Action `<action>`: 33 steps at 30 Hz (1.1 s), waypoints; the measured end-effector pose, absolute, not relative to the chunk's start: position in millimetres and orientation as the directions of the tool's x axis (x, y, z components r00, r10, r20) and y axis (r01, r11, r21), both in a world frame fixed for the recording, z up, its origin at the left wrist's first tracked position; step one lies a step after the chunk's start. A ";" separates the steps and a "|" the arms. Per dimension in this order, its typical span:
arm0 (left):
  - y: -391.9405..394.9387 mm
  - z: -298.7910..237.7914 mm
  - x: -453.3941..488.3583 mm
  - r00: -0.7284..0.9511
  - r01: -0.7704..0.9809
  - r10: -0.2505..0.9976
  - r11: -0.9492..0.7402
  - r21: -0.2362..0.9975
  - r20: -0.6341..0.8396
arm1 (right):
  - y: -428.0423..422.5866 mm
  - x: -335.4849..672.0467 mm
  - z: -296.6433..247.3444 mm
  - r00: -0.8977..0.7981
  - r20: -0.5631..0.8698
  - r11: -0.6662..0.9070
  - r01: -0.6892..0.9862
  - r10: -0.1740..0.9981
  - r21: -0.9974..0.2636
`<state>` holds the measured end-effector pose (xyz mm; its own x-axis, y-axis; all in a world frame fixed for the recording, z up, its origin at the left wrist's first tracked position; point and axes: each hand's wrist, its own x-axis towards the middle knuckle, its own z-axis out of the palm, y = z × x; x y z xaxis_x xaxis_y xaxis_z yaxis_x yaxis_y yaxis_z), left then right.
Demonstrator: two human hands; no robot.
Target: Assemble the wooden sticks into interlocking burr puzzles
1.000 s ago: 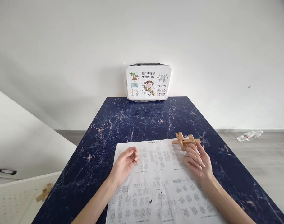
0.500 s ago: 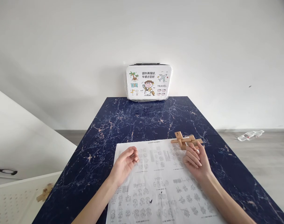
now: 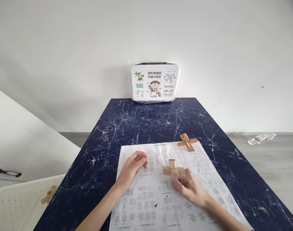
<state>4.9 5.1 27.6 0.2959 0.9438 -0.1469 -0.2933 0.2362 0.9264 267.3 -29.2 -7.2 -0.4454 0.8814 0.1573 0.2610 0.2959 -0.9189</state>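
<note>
My right hand (image 3: 191,189) grips a light wooden burr puzzle (image 3: 173,170) by one arm, over the middle of the printed sheet. The puzzle is a cross of interlocked bars and looks slightly blurred. Beyond it, at the sheet's far right edge, lies a second wooden cross puzzle (image 3: 187,142) with a dark mark like a 3 on one bar. My left hand (image 3: 133,166) is over the left side of the instruction sheet (image 3: 158,189), its fingers loosely curled and nothing visible in them.
The sheet lies on a dark blue marbled table (image 3: 146,125). A white cartoon-printed case (image 3: 155,82) stands at the far edge by the wall. At lower left, a white perforated basket (image 3: 16,203) contains wooden pieces (image 3: 49,194). Clear plastic packaging (image 3: 262,138) lies on the floor at right.
My right hand has lifted one wooden puzzle from beside the marked one and brought it left and nearer. My left hand has shifted slightly right.
</note>
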 end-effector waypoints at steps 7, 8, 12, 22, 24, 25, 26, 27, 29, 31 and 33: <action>-11.0 30.0 14.9 0.548 0.130 0.829 -0.214 0.968 0.110 | -32.6 255.2 -10.6 -0.585 0.377 0.644 0.352 0.718 -0.679; -11.3 28.9 15.4 0.572 0.107 0.810 -0.229 0.968 0.128 | -33.2 255.1 -11.5 -0.594 0.388 0.664 0.361 0.705 -0.654; -10.8 26.4 15.6 0.658 0.083 0.747 -0.196 0.977 0.094 | -35.2 255.2 -13.7 -0.611 0.408 0.705 0.384 0.679 -0.597; -9.4 30.1 17.7 0.653 0.038 0.754 -0.123 0.992 0.068 | -35.6 256.8 -12.1 -0.604 0.321 0.619 0.383 0.729 -0.686; -8.7 29.3 16.7 0.637 0.028 0.767 -0.119 0.992 0.074 | -35.4 258.1 -9.6 -0.593 0.282 0.571 0.380 0.754 -0.728; -8.4 29.0 16.1 0.635 0.026 0.769 -0.119 0.993 0.075 | -35.3 258.7 -8.1 -0.590 0.264 0.549 0.376 0.763 -0.747; -8.1 28.7 15.5 0.637 0.026 0.767 -0.117 0.993 0.074 | -35.1 259.4 -6.6 -0.588 0.247 0.527 0.371 0.771 -0.765; -7.9 28.5 15.1 0.640 0.027 0.765 -0.114 0.993 0.070 | -34.9 259.9 -5.1 -0.588 0.229 0.505 0.362 0.776 -0.783; -7.3 28.7 14.6 0.646 0.028 0.761 -0.101 0.995 0.059 | -34.3 260.7 -3.0 -0.595 0.190 0.457 0.336 0.781 -0.823; -6.7 29.6 14.5 0.653 0.028 0.756 -0.085 0.996 0.046 | -33.6 260.8 -2.2 -0.602 0.160 0.412 0.307 0.782 -0.858; -6.5 30.6 14.4 0.662 0.025 0.748 -0.078 0.997 0.042 | -33.2 260.1 -2.6 -0.601 0.152 0.385 0.280 0.785 -0.880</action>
<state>14.4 -6.5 30.6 0.6623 0.7481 0.0418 0.0248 -0.0777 0.9967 260.1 -33.2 -2.6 -0.6007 0.7849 0.1524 0.2798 0.3849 -0.8795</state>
